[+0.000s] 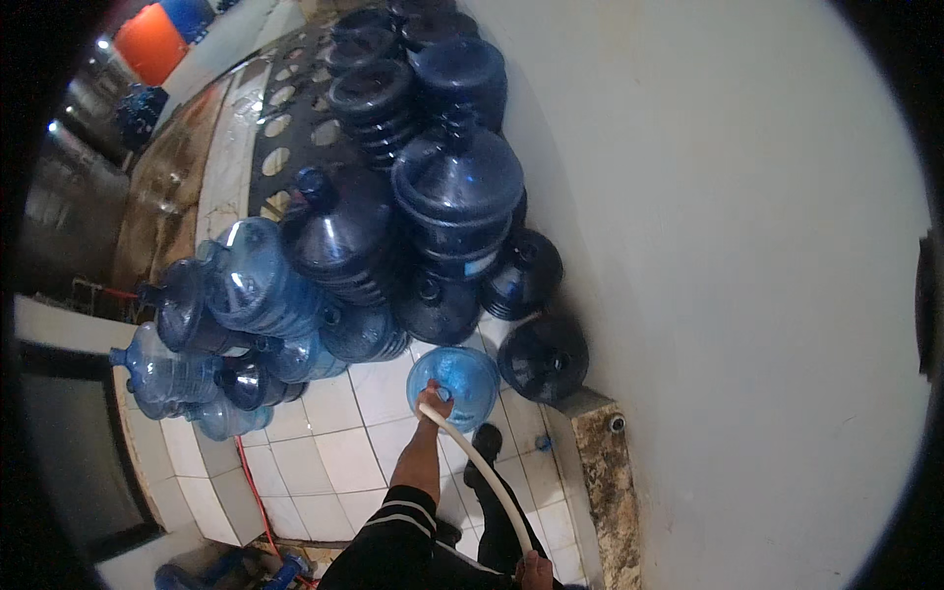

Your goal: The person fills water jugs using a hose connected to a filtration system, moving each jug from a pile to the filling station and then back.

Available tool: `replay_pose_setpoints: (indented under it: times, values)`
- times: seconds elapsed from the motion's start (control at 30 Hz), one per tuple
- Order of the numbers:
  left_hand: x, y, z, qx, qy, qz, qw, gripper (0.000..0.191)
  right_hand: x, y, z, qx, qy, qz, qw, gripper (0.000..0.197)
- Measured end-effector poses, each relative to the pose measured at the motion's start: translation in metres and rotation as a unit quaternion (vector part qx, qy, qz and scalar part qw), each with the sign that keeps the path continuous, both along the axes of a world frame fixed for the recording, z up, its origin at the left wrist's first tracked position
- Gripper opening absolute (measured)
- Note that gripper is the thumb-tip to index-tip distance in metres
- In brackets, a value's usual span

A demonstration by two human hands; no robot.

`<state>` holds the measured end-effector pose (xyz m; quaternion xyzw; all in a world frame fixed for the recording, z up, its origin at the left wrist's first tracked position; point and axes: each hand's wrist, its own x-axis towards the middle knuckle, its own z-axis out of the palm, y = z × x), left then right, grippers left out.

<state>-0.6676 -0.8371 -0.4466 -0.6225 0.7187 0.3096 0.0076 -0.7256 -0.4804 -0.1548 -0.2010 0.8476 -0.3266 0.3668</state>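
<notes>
A light-blue water jug stands upright on the white tiled floor in front of me. My left hand is at its neck, with the end of a pale flexible hose by the fingers; whether it grips the hose, the neck or both is hard to tell. The hose curves down to my right hand, which is closed around it at the bottom edge of the view. A dark-blue jug is just right of the light-blue one.
Stacked blue jugs fill the area ahead and to the left. A pale wall rises at the right, beside a low ledge with a worn face. A thin red hose runs along the floor at the left.
</notes>
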Motion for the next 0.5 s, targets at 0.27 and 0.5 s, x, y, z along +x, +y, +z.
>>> replay_pose_setpoints:
  times: [0.27,0.5]
  values:
    - [0.132,0.026,0.100,-0.142,0.142,0.141,0.969,0.045,0.011,-0.020,0.060,-0.068,-0.231,0.039,0.970,0.047]
    - [0.267,0.083,0.230,-0.323,0.168,0.285,0.887,0.040,0.038,0.009,0.046,-0.049,-0.345,0.142,0.926,0.034]
